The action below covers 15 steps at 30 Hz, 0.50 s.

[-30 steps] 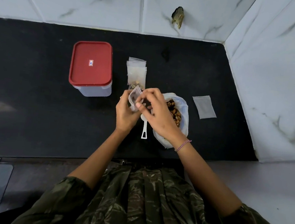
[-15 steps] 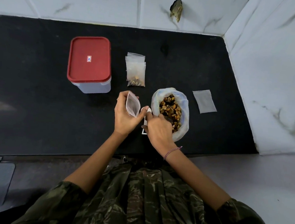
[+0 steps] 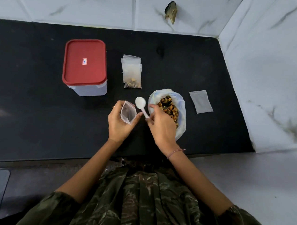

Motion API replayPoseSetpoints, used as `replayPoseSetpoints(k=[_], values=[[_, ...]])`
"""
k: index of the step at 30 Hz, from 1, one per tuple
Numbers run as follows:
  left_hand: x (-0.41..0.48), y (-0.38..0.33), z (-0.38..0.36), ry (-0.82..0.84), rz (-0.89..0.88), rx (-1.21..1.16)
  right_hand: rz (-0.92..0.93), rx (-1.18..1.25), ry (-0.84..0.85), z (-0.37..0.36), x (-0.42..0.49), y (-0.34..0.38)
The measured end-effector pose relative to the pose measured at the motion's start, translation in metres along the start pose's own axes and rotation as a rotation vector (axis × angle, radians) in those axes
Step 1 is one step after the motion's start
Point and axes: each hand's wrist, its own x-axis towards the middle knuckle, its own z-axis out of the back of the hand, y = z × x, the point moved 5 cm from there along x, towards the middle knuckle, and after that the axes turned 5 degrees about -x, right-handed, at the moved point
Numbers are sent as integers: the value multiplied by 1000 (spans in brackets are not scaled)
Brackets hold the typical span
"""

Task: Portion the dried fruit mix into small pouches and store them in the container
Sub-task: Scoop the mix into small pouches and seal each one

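Both hands busy: left hand point(image 3: 119, 126) grips an empty clear pouch point(image 3: 128, 113), mouth spread upward, probably to take a scoop. Right hand point(image 3: 162, 129) pinches a white spoon point(image 3: 141, 103) by its handle, bowl empty, just beside the bag point(image 3: 182, 104). Dried fruit mix point(image 3: 169, 108), orange and dark bits, sits in that open bag toward the counter's point(image 3: 37, 112) right edge. Lidded container point(image 3: 85, 63) stands nearer the back edge, filled pouches point(image 3: 132, 73) beside it.

No legible text; sticker point(image 3: 84, 61) blurred.
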Motion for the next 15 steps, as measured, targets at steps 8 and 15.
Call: replayPoseSetpoints(k=[8,15], values=[[-5,8,-20,125,63,4,-199,-1,-37,35,8,-65],[-8,22,-32,202,98,71,-96,-278,68,27,12,-69]])
